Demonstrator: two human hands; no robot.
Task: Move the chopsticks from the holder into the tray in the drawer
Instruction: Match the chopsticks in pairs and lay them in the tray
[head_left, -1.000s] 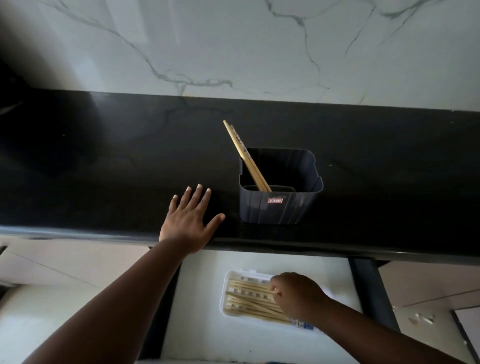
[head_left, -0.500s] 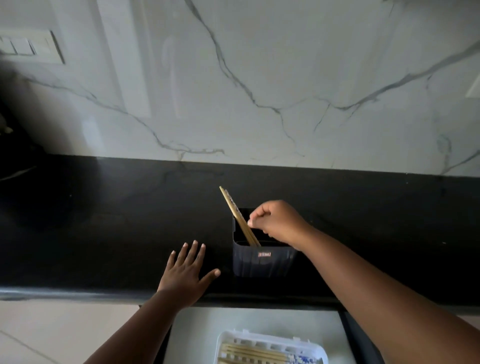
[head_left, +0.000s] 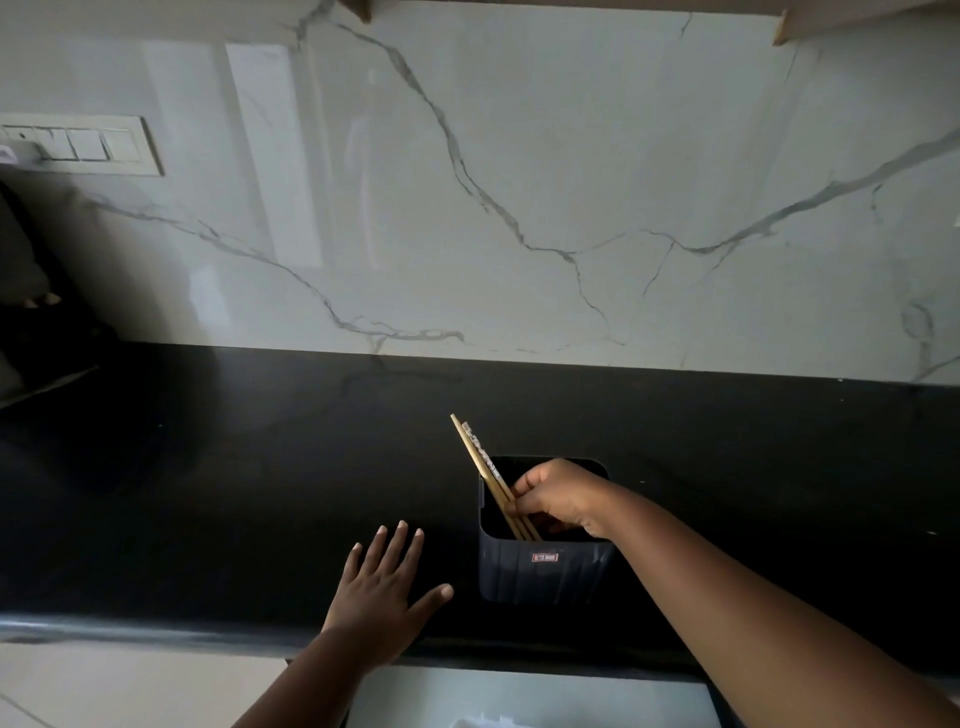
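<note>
A dark grey square holder (head_left: 543, 571) stands on the black counter (head_left: 208, 493). Wooden chopsticks (head_left: 480, 460) lean out of its left side, tips up and to the left. My right hand (head_left: 558, 501) reaches into the holder's mouth and pinches the chopsticks low on their shafts. My left hand (head_left: 387, 592) lies flat on the counter just left of the holder, fingers spread. Only a sliver of the white tray (head_left: 483, 722) shows at the bottom edge, inside the open drawer (head_left: 519, 696).
A white marble backsplash (head_left: 519, 208) rises behind the counter, with a switch plate (head_left: 83, 145) at the upper left. A dark object (head_left: 31, 322) sits at the far left of the counter. The counter's front edge runs above the drawer.
My right hand rose from the tray in the drawer to the holder and now pinches the chopsticks. The view tilted upward, so the tray has almost left the frame. My left hand stayed put.
</note>
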